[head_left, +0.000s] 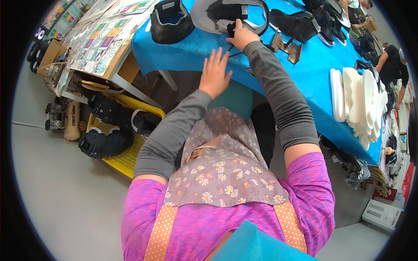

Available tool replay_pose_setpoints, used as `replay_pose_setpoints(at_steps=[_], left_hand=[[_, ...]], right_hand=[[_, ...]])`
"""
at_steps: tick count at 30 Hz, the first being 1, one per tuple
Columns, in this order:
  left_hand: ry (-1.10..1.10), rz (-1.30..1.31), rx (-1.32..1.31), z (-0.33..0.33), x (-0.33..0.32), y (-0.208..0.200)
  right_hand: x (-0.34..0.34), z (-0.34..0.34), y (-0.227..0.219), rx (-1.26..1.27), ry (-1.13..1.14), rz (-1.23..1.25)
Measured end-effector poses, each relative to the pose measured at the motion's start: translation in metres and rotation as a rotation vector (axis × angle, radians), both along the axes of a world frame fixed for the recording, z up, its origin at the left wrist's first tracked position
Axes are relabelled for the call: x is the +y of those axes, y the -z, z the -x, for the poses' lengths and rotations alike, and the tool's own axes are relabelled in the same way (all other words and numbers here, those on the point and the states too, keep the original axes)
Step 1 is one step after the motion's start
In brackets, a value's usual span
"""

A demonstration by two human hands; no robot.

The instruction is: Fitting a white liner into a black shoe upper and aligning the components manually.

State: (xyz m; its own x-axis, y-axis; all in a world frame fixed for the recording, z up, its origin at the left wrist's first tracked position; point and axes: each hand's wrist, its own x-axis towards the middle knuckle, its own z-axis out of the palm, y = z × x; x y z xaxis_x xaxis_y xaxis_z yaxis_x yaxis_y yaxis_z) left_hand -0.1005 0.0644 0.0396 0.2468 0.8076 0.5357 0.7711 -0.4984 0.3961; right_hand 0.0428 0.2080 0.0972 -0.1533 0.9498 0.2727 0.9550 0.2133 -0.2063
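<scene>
My right hand reaches to the table edge, its index finger stretched onto a black shoe upper with a pale lining. Its other fingers are bent, and what lies between them is too small to make out. A thin dark strip shows just below this hand. My left hand hovers in front of the table edge, fingers spread, holding nothing. Beside the shoe upper, a grey-white rounded piece lies under a black looped band. Farther left stands another black shoe upper, its opening facing up.
A blue cloth covers the table. Rusty metal pieces, black uppers and stacked white soles lie to the right. A yellow crate with black shoes stands on the floor at left. Other people work at far right.
</scene>
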Motion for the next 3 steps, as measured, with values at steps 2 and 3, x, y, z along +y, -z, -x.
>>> replay_pose_setpoints(at_steps=[2,3], left_hand=[[-0.055,-0.002,0.055,0.012,0.021,0.011],[-0.113,0.005,0.110,0.021,0.027,0.021]], right_hand=[[-0.005,0.008,-0.016,-0.059,-0.074,-0.055],[-0.015,0.017,-0.033,-0.118,-0.151,-0.103]])
